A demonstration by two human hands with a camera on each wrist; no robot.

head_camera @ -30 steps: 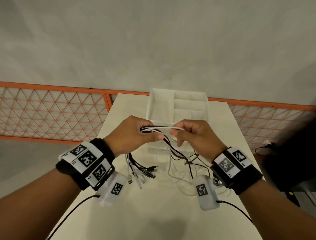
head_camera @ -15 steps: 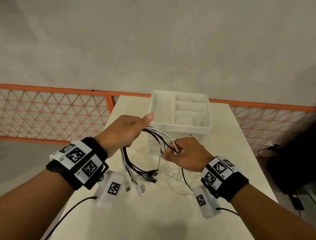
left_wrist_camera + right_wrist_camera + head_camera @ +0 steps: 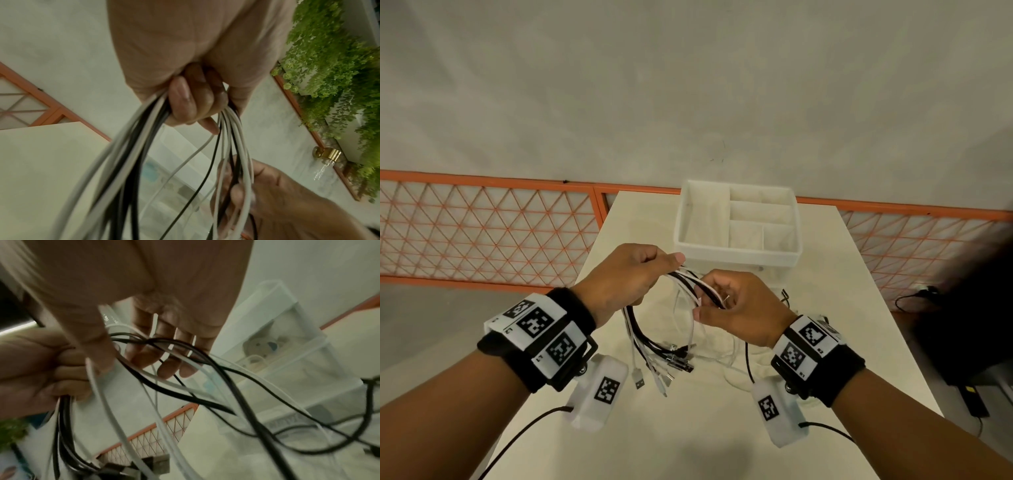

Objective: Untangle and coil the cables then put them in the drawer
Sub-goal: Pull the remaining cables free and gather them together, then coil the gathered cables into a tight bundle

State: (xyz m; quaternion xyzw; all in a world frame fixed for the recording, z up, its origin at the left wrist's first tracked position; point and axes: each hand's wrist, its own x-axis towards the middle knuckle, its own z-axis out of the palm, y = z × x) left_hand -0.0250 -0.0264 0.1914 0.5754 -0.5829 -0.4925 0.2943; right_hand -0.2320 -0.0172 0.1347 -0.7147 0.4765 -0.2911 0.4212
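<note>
1. Cables [image 3: 690, 284]: a mixed bundle of black and white leads, held in the air above the table [image 3: 835, 260] between my two hands; the plug ends [image 3: 674, 363] hang low over the table, and loose white loops lie on it below my right hand.
2. Left hand [image 3: 626, 277]: fingers [image 3: 185, 97] clenched round the gathered bundle, which leaves the fist on both sides as one hanging loop.
3. Right hand [image 3: 736, 305]: fingers [image 3: 164, 353] and thumb curled about several strands just beside the left hand, separating them from the rest.
4. Handling, as I judge it: the leads look light, limp and smooth-jacketed. They should bend freely and slip through a loose hold. The crossings seen in the right wrist view suggest a hard pull would tighten the knots.
5. Where to take hold: on the jacket near a plug, I think, so that one lead at a time can be drawn out of the bundle; the plugs are the parts most likely to catch.
6. Drawer [image 3: 736, 251]: a white open unit at the far end of the table, its top tray divided into several compartments; from the head view none of them shows any cable.
7. Lower levels of the unit: the right wrist view shows some pale, blurred contents through the translucent wall; I cannot tell what they are.
</note>
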